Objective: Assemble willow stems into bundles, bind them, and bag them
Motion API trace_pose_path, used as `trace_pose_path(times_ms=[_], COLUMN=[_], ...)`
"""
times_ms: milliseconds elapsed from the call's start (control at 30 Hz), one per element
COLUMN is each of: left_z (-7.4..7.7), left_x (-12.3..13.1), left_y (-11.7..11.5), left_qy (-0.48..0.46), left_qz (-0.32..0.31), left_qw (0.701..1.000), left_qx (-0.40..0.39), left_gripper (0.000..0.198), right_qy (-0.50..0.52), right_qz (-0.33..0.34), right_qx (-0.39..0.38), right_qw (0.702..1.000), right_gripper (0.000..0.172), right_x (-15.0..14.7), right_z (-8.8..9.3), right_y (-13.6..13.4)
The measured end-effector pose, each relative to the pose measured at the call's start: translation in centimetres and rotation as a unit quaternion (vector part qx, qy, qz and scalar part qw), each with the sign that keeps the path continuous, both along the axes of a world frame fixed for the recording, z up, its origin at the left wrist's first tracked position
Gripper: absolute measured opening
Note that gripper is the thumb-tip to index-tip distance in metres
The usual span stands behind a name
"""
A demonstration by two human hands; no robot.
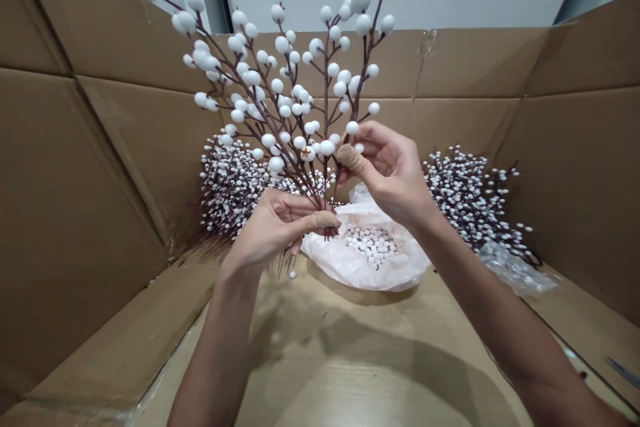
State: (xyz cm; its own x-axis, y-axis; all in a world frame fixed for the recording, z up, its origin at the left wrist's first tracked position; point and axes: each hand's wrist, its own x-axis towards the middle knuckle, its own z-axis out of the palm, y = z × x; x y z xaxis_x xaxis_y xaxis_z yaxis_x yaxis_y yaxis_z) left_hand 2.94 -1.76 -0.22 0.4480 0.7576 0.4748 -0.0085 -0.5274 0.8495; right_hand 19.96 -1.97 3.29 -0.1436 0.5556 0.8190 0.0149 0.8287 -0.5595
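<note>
Cardboard box walls all round | left hand clamped on upright berry branch, stem ends hidden in fist | right hand pinching its twig | branch top cut off | plastic bag half-hidden behind hands

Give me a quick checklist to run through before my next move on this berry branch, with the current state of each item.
1. Grip: the left hand holds the berry branch at its stem base: ok.
2. Pinch: the right hand has a white berry between thumb and fingers: ok.
3. Seating of that berry on its twig: cannot tell, the fingers hide the joint.
4. Supply: the plastic bag is open, with spare berries in view inside: ok.
5. Nothing strayed: not ok, a stray berry lies on the cardboard floor below the left hand.
</note>
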Motion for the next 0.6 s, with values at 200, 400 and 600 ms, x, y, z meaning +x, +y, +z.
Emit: trace_pose_path(times_ms=[200,400,600], left_z=[-0.1,-0.2,-0.4], left_x=[0.3,0.6,0.6], left_y=[-0.1,-0.1,0.5], left_qy=[0.001,-0.023,-0.031], left_qz=[0.006,0.016,-0.007], left_qw=[1.000,0.999,0.998], left_qx=[-0.005,-0.029,-0.059], left_gripper=[0.010,0.010,0.014], right_qy=[0.012,0.022,0.002], right_qz=[-0.002,0.006,0.018], right_qx=[-0.002,-0.065,-0.159], right_qw=[1.000,0.998,0.987], right_gripper=[0.034,0.029,0.042], right_x=[-0.6,-0.1,0.8], right_z=[-0.3,-0.6,-2.3], right_y=[0.1,-0.4,-1.0])
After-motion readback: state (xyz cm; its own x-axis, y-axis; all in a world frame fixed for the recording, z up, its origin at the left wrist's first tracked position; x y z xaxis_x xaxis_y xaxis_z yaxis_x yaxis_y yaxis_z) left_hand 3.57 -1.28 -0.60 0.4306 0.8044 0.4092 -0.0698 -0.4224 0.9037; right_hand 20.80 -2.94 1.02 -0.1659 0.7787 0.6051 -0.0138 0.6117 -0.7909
